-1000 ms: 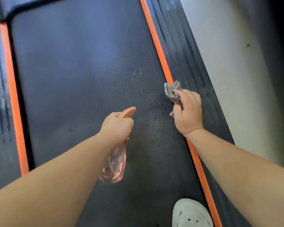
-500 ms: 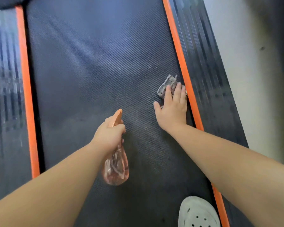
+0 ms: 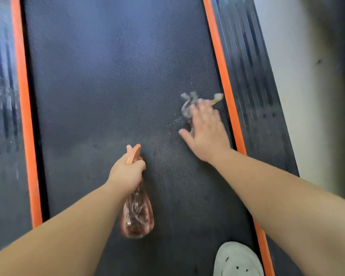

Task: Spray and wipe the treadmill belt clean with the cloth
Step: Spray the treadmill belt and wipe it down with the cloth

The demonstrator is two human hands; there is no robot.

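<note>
Since a second ago your right hand (image 3: 206, 132) has gone from a fist bunched on the cloth (image 3: 187, 108) at the stripe to a flat palm pressing it onto the belt (image 3: 112, 86). In the last half second the cloth has slid out to the left of your fingers. The hand and cloth are blurred, but the fingers read as stretched out rather than curled, with the thumb splayed to the left.

The grey cloth lies crumpled on the belt's right part, under and ahead of your fingertips. One pale tail reaches almost to the right orange stripe (image 3: 219, 62), so there is very little room on that side before the ribbed right side rail (image 3: 253, 86). Beyond that rail is pale floor (image 3: 299, 96).

To the left, bare belt runs wide and open as far as the left orange stripe (image 3: 23, 108) and the left side rail (image 3: 2, 96), and ahead to the top of the view.

Your left hand (image 3: 127, 172) is wrapped around the neck of the spray bottle (image 3: 136, 216), with its orange trigger head (image 3: 133, 154) pointing forward and the clear pinkish body hanging below the hand. It sits near the belt's middle, well apart from the cloth. A white shoe (image 3: 237, 259) stands on the belt's near right corner, just beside the right stripe.
</note>
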